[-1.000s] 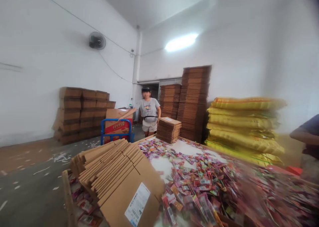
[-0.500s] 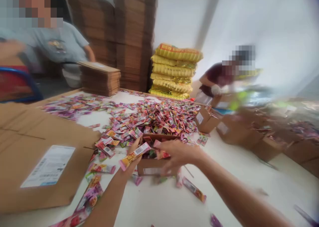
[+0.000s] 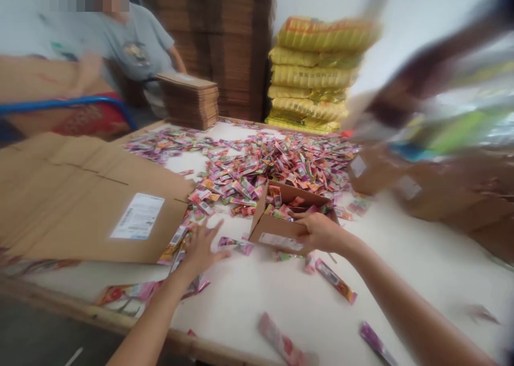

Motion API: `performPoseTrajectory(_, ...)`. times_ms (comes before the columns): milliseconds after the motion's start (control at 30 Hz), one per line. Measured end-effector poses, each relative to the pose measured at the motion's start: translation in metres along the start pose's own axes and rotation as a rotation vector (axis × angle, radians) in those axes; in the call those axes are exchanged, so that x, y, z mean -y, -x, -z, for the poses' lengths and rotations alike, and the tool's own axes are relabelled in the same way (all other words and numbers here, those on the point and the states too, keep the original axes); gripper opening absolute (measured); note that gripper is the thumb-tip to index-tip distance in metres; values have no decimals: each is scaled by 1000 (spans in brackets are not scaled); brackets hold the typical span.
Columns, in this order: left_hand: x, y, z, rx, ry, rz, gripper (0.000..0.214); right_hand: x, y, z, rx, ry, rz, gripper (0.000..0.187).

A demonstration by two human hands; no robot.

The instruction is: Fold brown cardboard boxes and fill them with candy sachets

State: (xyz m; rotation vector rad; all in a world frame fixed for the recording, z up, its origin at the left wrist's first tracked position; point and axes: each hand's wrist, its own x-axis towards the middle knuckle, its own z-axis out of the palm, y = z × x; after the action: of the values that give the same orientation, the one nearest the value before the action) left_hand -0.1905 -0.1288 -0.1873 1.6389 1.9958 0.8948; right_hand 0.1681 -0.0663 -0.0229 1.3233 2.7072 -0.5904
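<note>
My right hand [image 3: 319, 232] is closed on the front wall of a small open cardboard box [image 3: 267, 225], thumb outside and fingers over the rim. The box is tilted and holds several colourful stick packets [image 3: 277, 211]. My left hand [image 3: 201, 251] has its fingers spread and nothing in it. Below it, more stick packets [image 3: 176, 243] lie beside a stack of flattened cardboard [image 3: 80, 194] bearing a white label [image 3: 137, 216]. Behind the box spreads a big heap of pink, red and purple packets [image 3: 289, 159].
Loose packets [image 3: 335, 281] lie on the white table [image 3: 241, 296]. Filled boxes [image 3: 445, 194] line the right side. Folded cartons [image 3: 188, 101] and yellow sacks [image 3: 309, 76] stand behind. One person [image 3: 140, 44] is at the left; another person's blurred arm [image 3: 425, 76] reaches in at the right.
My left hand has left the box, moving left and down, and the packet it carried is gone from it. My right hand has taken hold of the box's front wall. The view has shifted.
</note>
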Motion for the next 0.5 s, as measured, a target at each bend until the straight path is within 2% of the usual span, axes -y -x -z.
performPoseTrajectory(33, -2, 8, 2, 36, -46, -42, 54, -3, -1, -3, -8, -37, 26, 24)
performPoseTrajectory(100, -8, 23, 10, 80, -120, -91, 23, -8, -6, -7, -17, -79, 39, 26)
performPoseTrajectory(133, -11, 29, 17, 70, -156, -88, 20, -10, -9, -9, -15, -85, 36, 27)
performPoseTrajectory(200, -12, 41, 34, -21, -234, -14, 40, -12, -16, -10, -7, -76, 36, 29)
performPoseTrajectory(267, -9, 52, 51, -148, -317, 129, 53, -11, -23, -9, 1, -35, 42, 26)
performPoseTrajectory(333, -7, 59, 54, -243, -377, 282, 66, -8, -27, -8, 4, 14, 34, 23)
performPoseTrajectory(400, -11, 59, 38, -284, -407, 379, 86, -3, -29, -7, 12, 58, 12, 22)
performPoseTrajectory(500, -26, 49, -8, -314, -438, 402, 107, 7, -30, -9, 14, 91, 5, 24)
